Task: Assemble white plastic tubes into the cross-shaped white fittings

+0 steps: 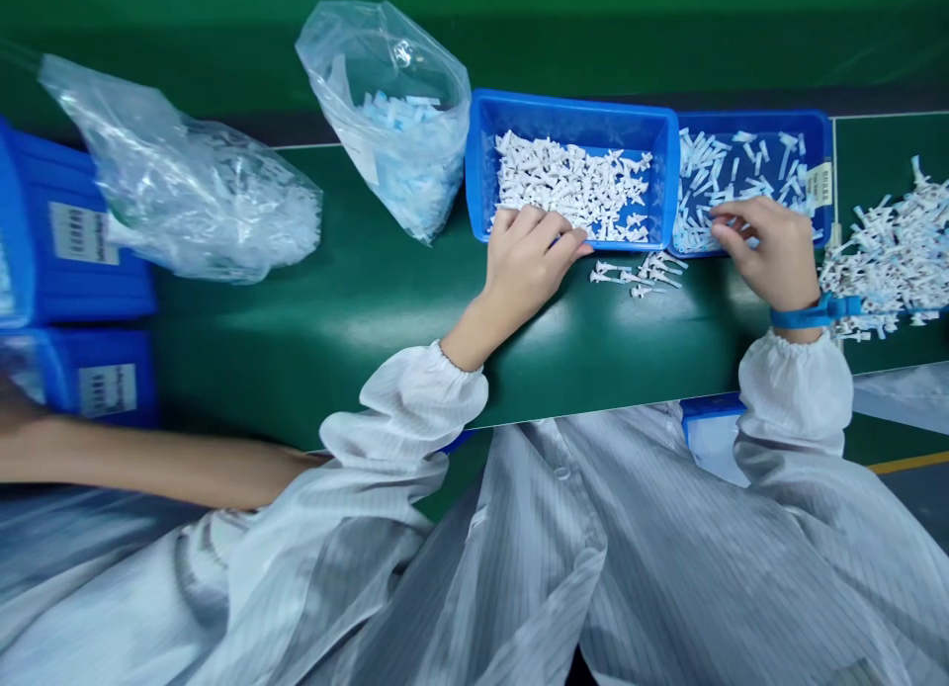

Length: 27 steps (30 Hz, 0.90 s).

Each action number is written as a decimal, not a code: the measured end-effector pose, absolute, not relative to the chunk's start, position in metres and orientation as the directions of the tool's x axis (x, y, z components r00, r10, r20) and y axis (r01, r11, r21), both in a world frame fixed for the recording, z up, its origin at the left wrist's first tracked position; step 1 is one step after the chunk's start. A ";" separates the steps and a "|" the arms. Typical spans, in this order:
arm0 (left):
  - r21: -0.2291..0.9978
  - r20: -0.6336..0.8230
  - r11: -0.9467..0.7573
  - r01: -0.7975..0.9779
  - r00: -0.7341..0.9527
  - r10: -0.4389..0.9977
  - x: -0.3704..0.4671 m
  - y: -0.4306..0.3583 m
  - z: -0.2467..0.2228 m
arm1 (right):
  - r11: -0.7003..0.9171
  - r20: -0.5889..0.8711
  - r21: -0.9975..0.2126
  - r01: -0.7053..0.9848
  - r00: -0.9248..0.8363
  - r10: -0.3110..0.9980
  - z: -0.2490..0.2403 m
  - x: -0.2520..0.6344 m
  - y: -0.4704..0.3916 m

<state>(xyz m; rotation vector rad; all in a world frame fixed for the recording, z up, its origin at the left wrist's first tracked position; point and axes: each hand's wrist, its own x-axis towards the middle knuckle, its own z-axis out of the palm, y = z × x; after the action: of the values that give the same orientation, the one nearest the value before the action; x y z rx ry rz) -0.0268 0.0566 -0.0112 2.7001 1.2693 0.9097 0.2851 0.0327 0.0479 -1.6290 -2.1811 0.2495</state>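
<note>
My left hand (528,256) reaches over the near wall of a blue bin (570,108), its fingertips at the small white parts (556,177) inside. Its fingers are bent and slightly apart; whether they hold a part is hidden. My right hand (771,246), with a blue band at the wrist, is over a second blue bin (819,137) of pale blue and white pieces (704,162). Thumb and index finger are close together, and anything between them is too small to make out. Several assembled white-and-blue pieces (642,274) lie on the green table (371,310) between my hands.
A large pile of white-and-blue pieces (897,256) lies at the far right. Two clear bags of parts (419,162) (244,207) stand left of the bins. Blue crates (81,221) are at the left edge, where another person's bare arm (163,464) reaches in.
</note>
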 end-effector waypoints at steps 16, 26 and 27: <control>0.355 0.276 -0.765 0.537 0.722 0.634 -0.019 0.080 0.041 | 0.410 0.218 -0.406 0.816 -0.350 0.911 0.003 0.301 0.075; 0.352 0.089 -0.722 0.596 0.746 0.660 0.046 0.138 0.022 | 0.473 0.379 -0.474 0.743 -0.312 0.871 0.013 0.293 0.068; 0.342 0.076 -0.720 0.604 0.746 0.661 0.050 0.141 0.017 | 0.477 0.391 -0.474 0.740 -0.308 0.867 0.015 0.293 0.067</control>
<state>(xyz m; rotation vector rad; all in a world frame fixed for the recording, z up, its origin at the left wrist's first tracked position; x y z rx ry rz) 0.0500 0.1408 0.0169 2.6510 0.9854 0.2782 0.2926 0.0666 0.0145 -1.3244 -2.1207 0.2717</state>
